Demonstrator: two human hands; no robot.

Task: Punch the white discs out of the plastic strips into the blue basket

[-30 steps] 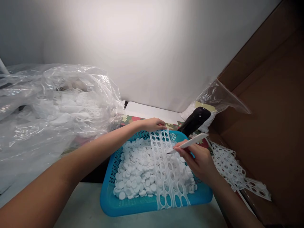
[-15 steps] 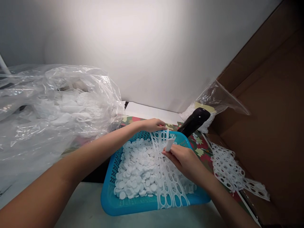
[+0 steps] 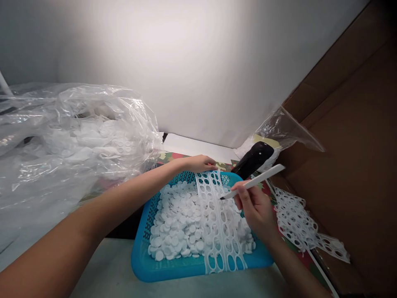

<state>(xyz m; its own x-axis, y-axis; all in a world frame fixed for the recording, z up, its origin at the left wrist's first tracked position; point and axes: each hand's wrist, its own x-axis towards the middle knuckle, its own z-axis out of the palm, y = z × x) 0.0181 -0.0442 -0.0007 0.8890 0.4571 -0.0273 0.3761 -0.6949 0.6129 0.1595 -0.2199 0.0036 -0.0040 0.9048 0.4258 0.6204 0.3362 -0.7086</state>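
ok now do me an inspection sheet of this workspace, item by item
surface: pale table top, with a red and green patterned sheet beside the basket
job's things: blue plastic basket full of white discs, perforated white strip lying across them
clutter: loose perforated strip at right, clear plastic bag of white perforated material at left, black handheld object
hands: left hand at the strip's far end, right hand holding a white pointed tool over the strip
cables: nothing seen
surroundings: white wall, cardboard box side
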